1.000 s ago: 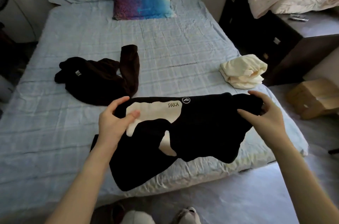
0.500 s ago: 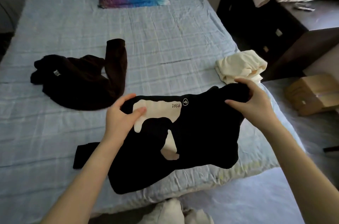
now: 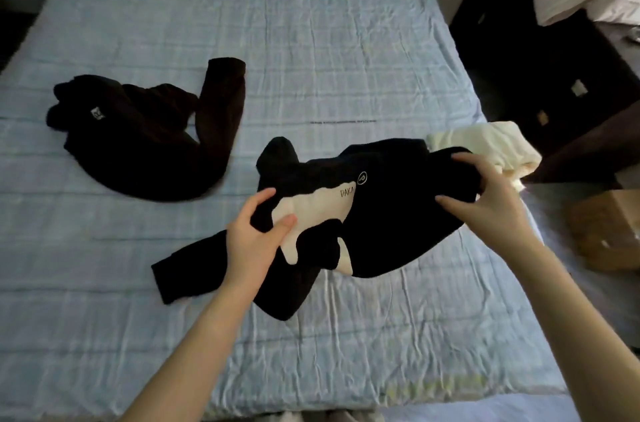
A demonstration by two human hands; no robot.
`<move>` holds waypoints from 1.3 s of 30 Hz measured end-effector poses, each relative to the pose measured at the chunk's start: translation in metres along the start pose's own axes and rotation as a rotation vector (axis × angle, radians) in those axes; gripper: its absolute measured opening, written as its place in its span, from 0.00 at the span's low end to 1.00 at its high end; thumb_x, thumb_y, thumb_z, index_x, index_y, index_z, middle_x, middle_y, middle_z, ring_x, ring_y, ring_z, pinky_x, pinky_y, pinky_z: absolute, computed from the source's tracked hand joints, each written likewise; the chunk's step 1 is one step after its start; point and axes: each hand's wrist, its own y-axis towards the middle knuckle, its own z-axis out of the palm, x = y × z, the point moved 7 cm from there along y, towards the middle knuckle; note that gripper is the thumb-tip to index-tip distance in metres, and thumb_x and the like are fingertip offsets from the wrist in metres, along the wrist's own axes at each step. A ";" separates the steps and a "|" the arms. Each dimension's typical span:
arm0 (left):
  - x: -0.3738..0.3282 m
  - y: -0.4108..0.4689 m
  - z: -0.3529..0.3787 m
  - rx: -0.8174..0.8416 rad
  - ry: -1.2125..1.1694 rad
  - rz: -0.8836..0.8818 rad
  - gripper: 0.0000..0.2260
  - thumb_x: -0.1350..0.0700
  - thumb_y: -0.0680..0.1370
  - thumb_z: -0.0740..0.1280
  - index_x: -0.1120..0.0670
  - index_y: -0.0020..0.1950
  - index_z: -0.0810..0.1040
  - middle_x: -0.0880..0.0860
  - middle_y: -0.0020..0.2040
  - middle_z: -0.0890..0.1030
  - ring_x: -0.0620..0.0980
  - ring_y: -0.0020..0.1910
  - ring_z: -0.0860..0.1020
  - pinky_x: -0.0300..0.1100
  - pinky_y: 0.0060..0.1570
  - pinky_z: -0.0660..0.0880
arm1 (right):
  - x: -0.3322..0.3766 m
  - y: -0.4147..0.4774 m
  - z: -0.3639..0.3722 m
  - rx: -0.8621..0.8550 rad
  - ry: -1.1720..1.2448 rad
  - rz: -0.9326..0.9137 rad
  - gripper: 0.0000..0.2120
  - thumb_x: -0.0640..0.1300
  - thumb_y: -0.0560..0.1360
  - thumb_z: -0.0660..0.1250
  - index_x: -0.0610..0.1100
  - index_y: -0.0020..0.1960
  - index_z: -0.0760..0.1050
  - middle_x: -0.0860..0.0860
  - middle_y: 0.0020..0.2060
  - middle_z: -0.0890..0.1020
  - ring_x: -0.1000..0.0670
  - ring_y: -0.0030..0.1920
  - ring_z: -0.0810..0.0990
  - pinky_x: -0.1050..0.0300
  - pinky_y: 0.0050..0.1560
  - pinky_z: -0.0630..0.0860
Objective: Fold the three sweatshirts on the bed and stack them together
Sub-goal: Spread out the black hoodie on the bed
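Holds the black sweatshirt (image 3: 398, 214) just above the bed (image 3: 311, 75), toward its near right corner, both hands grasping it: left hand (image 3: 256, 241) curled round the left end with the thumb pressed on the cream patch, right hand (image 3: 491, 200) pinching a bunched fold at the right end. Looks like the spreading-out step, no neat fold made yet. Best to lower it flat, draw the shoulders taut, free the sleeve trailing on the sheet toward the near left, and smooth the body before turning the sleeves in (prone to bunching, being thick, so keep the pull even between both grips). Appears soft and weighty: matte, fleece-like cloth sagging in rounded lobes, with a smooth, irregular cream panel and small lettering beside a round logo. Leaves the dark brown sweatshirt (image 3: 145, 151) crumpled toward the left edge, one sleeve reaching up the bed, and the cream sweatshirt (image 3: 485, 141) bundled at the right edge, partly hidden behind the black one.
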 end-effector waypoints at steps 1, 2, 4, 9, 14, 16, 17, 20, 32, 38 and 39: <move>0.029 -0.011 0.012 0.010 0.062 -0.061 0.20 0.55 0.70 0.78 0.40 0.58 0.78 0.39 0.52 0.82 0.32 0.54 0.78 0.24 0.49 0.71 | -0.031 -0.005 0.018 0.058 -0.037 0.045 0.32 0.39 0.66 0.79 0.55 0.66 0.72 0.60 0.55 0.80 0.54 0.56 0.80 0.63 0.55 0.74; 0.061 -0.022 0.025 0.040 0.130 -0.143 0.21 0.56 0.70 0.78 0.42 0.59 0.78 0.42 0.55 0.81 0.35 0.56 0.78 0.26 0.51 0.71 | -0.063 -0.013 0.038 0.136 -0.098 0.103 0.32 0.38 0.66 0.79 0.52 0.67 0.72 0.56 0.54 0.80 0.51 0.55 0.80 0.69 0.51 0.73; 0.123 -0.041 0.053 0.208 0.292 -0.339 0.22 0.58 0.72 0.76 0.50 0.64 0.76 0.49 0.61 0.79 0.47 0.63 0.76 0.37 0.60 0.71 | -0.127 -0.036 0.082 0.404 -0.212 0.296 0.33 0.39 0.70 0.77 0.48 0.71 0.69 0.50 0.54 0.81 0.46 0.56 0.81 0.71 0.48 0.74; 0.154 -0.020 0.083 0.365 0.895 -0.221 0.23 0.45 0.75 0.71 0.46 0.69 0.73 0.53 0.69 0.70 0.54 0.65 0.70 0.46 0.64 0.71 | -0.210 -0.043 0.117 0.900 -0.773 0.415 0.35 0.54 0.77 0.68 0.48 0.78 0.58 0.46 0.63 0.78 0.45 0.62 0.78 0.54 0.56 0.75; 0.135 0.100 0.101 0.062 0.652 -0.061 0.28 0.50 0.75 0.72 0.49 0.74 0.68 0.55 0.71 0.66 0.54 0.70 0.65 0.42 0.66 0.64 | -0.164 0.056 0.155 0.478 -0.408 0.012 0.28 0.50 0.78 0.68 0.49 0.76 0.65 0.52 0.70 0.73 0.47 0.66 0.75 0.57 0.61 0.71; 0.165 0.137 0.098 -0.019 0.563 -0.237 0.34 0.49 0.75 0.72 0.49 0.77 0.61 0.58 0.72 0.64 0.56 0.72 0.63 0.46 0.69 0.64 | -0.156 0.083 0.197 0.483 -0.183 -0.007 0.28 0.48 0.78 0.70 0.50 0.76 0.67 0.52 0.71 0.72 0.50 0.69 0.72 0.60 0.66 0.67; 0.184 0.146 0.096 -0.048 0.503 -0.334 0.36 0.48 0.75 0.73 0.49 0.78 0.59 0.59 0.72 0.64 0.57 0.71 0.64 0.49 0.70 0.65 | -0.155 0.093 0.222 0.511 -0.136 -0.007 0.29 0.49 0.77 0.70 0.52 0.76 0.66 0.52 0.72 0.70 0.50 0.71 0.70 0.60 0.68 0.65; 0.230 0.144 0.103 -0.006 0.314 -0.492 0.40 0.50 0.74 0.75 0.47 0.80 0.55 0.56 0.74 0.63 0.56 0.72 0.67 0.48 0.70 0.67 | -0.162 0.103 0.295 0.687 -0.131 0.017 0.39 0.55 0.73 0.74 0.63 0.77 0.58 0.50 0.78 0.60 0.47 0.75 0.63 0.54 0.70 0.65; 0.136 0.165 0.101 0.219 0.155 -0.087 0.36 0.59 0.73 0.75 0.34 0.73 0.65 0.28 0.67 0.67 0.27 0.67 0.65 0.28 0.62 0.65 | -0.120 0.122 0.247 0.565 0.227 0.057 0.39 0.36 0.66 0.79 0.64 0.69 0.73 0.71 0.64 0.73 0.73 0.63 0.69 0.81 0.57 0.65; 0.003 0.313 0.124 0.238 0.181 0.250 0.36 0.61 0.73 0.75 0.43 0.76 0.64 0.43 0.71 0.70 0.35 0.68 0.69 0.25 0.64 0.64 | -0.042 0.267 0.183 0.268 0.248 -0.149 0.38 0.37 0.67 0.79 0.57 0.73 0.71 0.59 0.69 0.73 0.64 0.68 0.71 0.70 0.66 0.68; -0.010 0.341 0.130 0.231 0.207 0.269 0.37 0.60 0.74 0.74 0.44 0.78 0.62 0.45 0.73 0.68 0.39 0.70 0.68 0.26 0.65 0.63 | -0.032 0.294 0.181 0.219 0.190 -0.183 0.39 0.37 0.69 0.78 0.55 0.75 0.69 0.56 0.72 0.71 0.59 0.71 0.70 0.64 0.70 0.66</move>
